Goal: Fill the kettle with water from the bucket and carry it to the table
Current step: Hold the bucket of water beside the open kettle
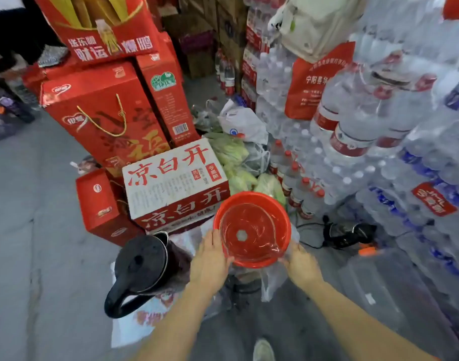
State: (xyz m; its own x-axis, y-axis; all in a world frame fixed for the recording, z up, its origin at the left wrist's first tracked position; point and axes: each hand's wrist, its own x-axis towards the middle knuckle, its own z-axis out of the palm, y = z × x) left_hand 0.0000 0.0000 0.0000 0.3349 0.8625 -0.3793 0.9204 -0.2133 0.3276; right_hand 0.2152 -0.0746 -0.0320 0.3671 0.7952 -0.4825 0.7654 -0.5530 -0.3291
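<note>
The red bucket (pixel 251 229) holds clear water. The left hand (pixel 210 259) and the right hand (pixel 300 264) press on its near sides. The black kettle (pixel 145 264), lid shut, stands just left on the grey floor (pixel 35 230). Boxes (pixel 175 182) and water bottles (pixel 379 152) crowd far and right; the left floor is open.

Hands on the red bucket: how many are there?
2. The left hand grips the near-left rim of the red bucket; the right hand holds the near-right rim. The kettle stands untouched beside it.
</note>
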